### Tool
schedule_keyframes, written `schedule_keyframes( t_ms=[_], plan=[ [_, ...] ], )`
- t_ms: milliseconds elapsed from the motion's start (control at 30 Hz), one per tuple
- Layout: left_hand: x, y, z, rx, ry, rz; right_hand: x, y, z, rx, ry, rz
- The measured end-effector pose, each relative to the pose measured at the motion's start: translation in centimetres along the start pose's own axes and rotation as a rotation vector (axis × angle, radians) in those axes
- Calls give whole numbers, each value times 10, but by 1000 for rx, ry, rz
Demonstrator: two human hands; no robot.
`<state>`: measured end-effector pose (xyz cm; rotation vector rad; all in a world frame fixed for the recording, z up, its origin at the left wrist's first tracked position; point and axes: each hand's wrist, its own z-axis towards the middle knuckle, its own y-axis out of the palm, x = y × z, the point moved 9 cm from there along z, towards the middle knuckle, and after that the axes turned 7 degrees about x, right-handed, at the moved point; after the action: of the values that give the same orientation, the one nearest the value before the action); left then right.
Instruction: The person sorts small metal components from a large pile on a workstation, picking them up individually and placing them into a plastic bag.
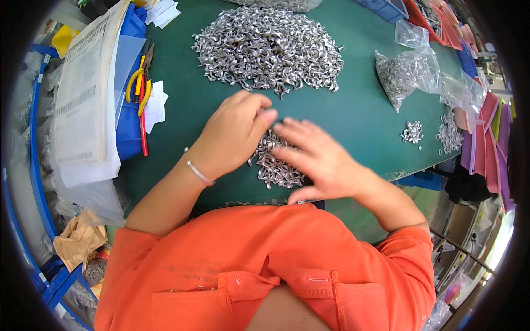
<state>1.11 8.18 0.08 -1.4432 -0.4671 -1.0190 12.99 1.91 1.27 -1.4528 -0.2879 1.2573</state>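
Observation:
A small heap of shiny metal hooks (pixel 274 165) lies on the green table (pixel 364 110) close to the front edge. My left hand (pixel 234 132) rests over the heap's left side, fingers curled down onto the pieces; whether it grips any is hidden. My right hand (pixel 317 157) lies flat over the heap's right side, fingers spread and touching the hooks. A much bigger pile of the same hooks (pixel 269 48) sits further back, beyond both hands.
Yellow and red handled pliers (pixel 141 88) lie on a blue bin (pixel 130 110) at the left, beside printed sheets (pixel 83 99). Clear bags of metal parts (pixel 406 74) and small loose clusters (pixel 412 132) sit at the right. Pink and red trays (pixel 491 143) line the right edge.

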Motion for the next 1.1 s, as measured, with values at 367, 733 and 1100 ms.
schedule_keyframes(
  t_ms=[367,733,1100],
  plan=[
    [-7,-10,-33,231,-93,-134,-3,12,42,325,-124,-148],
    [-21,-12,-31,301,-106,-298,60,-7,55,435,410,652],
    [-13,-15,-28,215,-14,-216,163,-245,174,1236,274,800]
  ],
)
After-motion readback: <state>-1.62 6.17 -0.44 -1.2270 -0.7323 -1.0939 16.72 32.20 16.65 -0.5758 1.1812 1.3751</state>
